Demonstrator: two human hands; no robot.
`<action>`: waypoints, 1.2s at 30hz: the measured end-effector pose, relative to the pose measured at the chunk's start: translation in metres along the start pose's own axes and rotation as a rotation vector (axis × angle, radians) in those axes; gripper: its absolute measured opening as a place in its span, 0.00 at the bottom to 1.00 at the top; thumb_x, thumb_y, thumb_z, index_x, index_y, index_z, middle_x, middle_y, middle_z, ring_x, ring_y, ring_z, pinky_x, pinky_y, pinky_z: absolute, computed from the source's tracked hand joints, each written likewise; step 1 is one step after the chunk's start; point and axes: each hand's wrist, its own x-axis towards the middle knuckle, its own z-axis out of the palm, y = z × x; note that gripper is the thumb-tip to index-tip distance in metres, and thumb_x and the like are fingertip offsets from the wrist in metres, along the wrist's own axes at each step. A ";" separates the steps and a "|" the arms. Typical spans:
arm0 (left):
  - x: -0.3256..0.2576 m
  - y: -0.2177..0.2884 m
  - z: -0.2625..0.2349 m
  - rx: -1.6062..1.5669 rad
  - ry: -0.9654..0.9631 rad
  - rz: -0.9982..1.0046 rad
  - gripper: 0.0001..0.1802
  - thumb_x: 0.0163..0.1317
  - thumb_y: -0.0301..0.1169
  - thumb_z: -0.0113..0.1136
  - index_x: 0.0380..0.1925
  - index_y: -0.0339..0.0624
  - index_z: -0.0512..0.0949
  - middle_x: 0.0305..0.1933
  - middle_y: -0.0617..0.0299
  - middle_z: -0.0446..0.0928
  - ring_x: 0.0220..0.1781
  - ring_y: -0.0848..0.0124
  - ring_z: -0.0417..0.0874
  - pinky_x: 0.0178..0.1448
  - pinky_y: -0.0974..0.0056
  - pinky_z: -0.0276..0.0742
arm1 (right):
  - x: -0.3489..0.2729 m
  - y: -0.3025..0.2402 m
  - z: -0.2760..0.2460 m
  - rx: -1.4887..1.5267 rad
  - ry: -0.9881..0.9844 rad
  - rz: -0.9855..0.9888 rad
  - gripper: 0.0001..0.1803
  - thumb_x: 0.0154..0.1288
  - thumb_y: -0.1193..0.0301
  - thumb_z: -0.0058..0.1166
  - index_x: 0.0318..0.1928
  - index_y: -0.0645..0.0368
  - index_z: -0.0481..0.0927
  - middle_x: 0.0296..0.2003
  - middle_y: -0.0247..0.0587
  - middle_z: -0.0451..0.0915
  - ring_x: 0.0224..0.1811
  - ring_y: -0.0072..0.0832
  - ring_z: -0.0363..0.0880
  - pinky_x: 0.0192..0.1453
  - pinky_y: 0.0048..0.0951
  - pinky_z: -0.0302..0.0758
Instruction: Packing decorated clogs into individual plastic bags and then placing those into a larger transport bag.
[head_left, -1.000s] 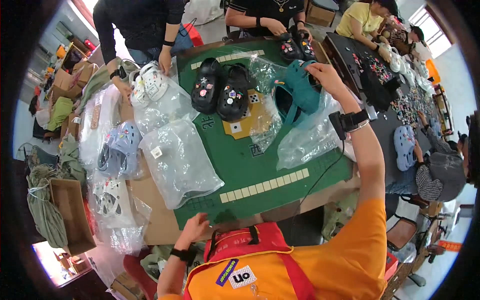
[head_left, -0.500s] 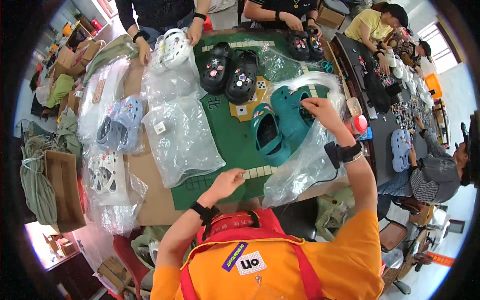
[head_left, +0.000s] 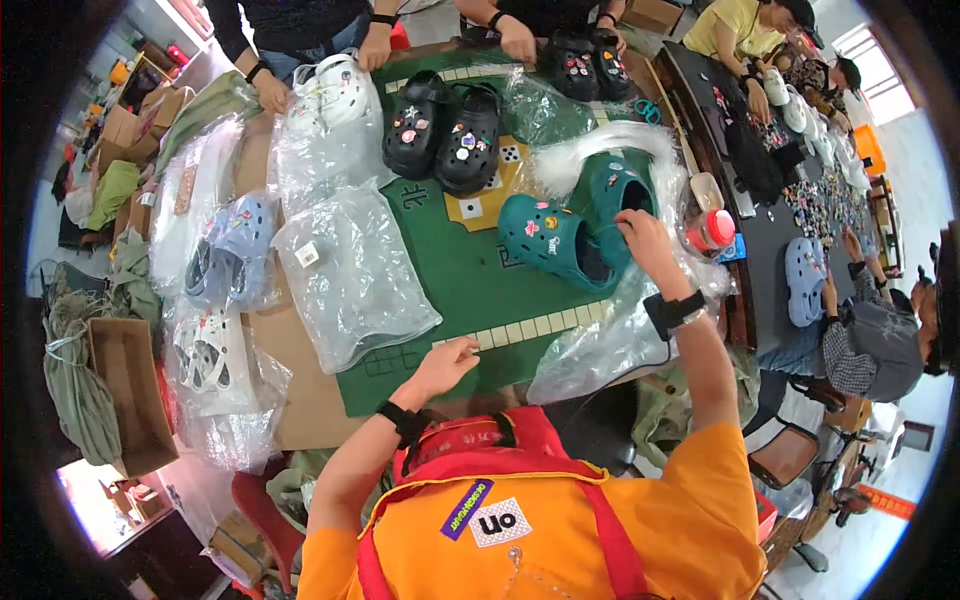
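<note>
My right hand has its fingers closed at the heel opening of one teal clog. The second teal clog lies turned sideways beside it, its toe to the left and its heel near my right hand. Small colourful charms sit on its upper. Lower down, my left hand rests near the front of the green mat, holding nothing, its fingers loosely bent and slightly apart. Beneath my right forearm spreads a clear plastic bag.
Black clogs with charms stand beyond the mat's middle. An empty clear bag and bagged blue clogs lie left. A red-lidded jar stands right. Across the table, a person's hand is beside a white clog.
The left teal clog has swung from toe-away to toe-left. The other teal clog and my right hand have shifted slightly right. Across the table, people's hands have moved. The view has shifted a little.
</note>
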 end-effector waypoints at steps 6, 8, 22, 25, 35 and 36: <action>0.004 -0.002 0.012 0.015 -0.113 -0.074 0.16 0.54 0.34 0.53 0.42 0.40 0.70 0.33 0.54 0.76 0.37 0.65 0.77 0.43 0.65 0.71 | -0.035 0.033 0.016 -0.042 0.179 0.004 0.40 0.45 0.77 0.55 0.60 0.47 0.53 0.58 0.61 0.47 0.57 0.55 0.52 0.59 0.46 0.55; 0.000 -0.007 0.014 0.005 -0.135 -0.071 0.16 0.54 0.34 0.53 0.42 0.40 0.70 0.33 0.54 0.76 0.37 0.65 0.77 0.43 0.65 0.71 | -0.052 0.033 0.015 -0.052 0.278 0.069 0.41 0.45 0.76 0.55 0.61 0.48 0.52 0.59 0.60 0.47 0.58 0.55 0.52 0.59 0.45 0.55; -0.009 0.008 0.013 -0.092 -0.191 0.024 0.28 0.53 0.37 0.57 0.53 0.41 0.61 0.44 0.50 0.72 0.45 0.64 0.74 0.49 0.65 0.69 | -0.172 -0.053 0.156 1.659 -0.103 0.815 0.30 0.55 0.74 0.43 0.59 0.49 0.53 0.39 0.41 0.71 0.36 0.30 0.71 0.34 0.31 0.71; -0.009 0.026 0.016 -0.262 -0.212 0.017 0.37 0.55 0.37 0.56 0.61 0.45 0.47 0.51 0.51 0.66 0.50 0.67 0.70 0.52 0.64 0.66 | -0.146 -0.131 0.119 1.062 -0.208 0.320 0.29 0.54 0.73 0.46 0.58 0.53 0.55 0.47 0.46 0.67 0.45 0.33 0.68 0.42 0.33 0.68; -0.041 -0.004 -0.045 -1.012 0.562 -0.245 0.16 0.59 0.41 0.48 0.42 0.43 0.71 0.30 0.68 0.72 0.31 0.79 0.71 0.29 0.73 0.64 | -0.131 -0.219 0.098 0.381 -0.082 -0.482 0.37 0.47 0.62 0.55 0.59 0.53 0.57 0.57 0.51 0.56 0.59 0.49 0.52 0.59 0.45 0.53; -0.048 -0.012 -0.053 -1.021 0.573 -0.247 0.16 0.59 0.41 0.48 0.42 0.43 0.71 0.30 0.68 0.72 0.31 0.79 0.71 0.29 0.73 0.64 | -0.128 -0.213 0.104 0.344 0.036 -0.359 0.33 0.45 0.61 0.55 0.55 0.52 0.63 0.55 0.50 0.57 0.56 0.49 0.54 0.58 0.45 0.54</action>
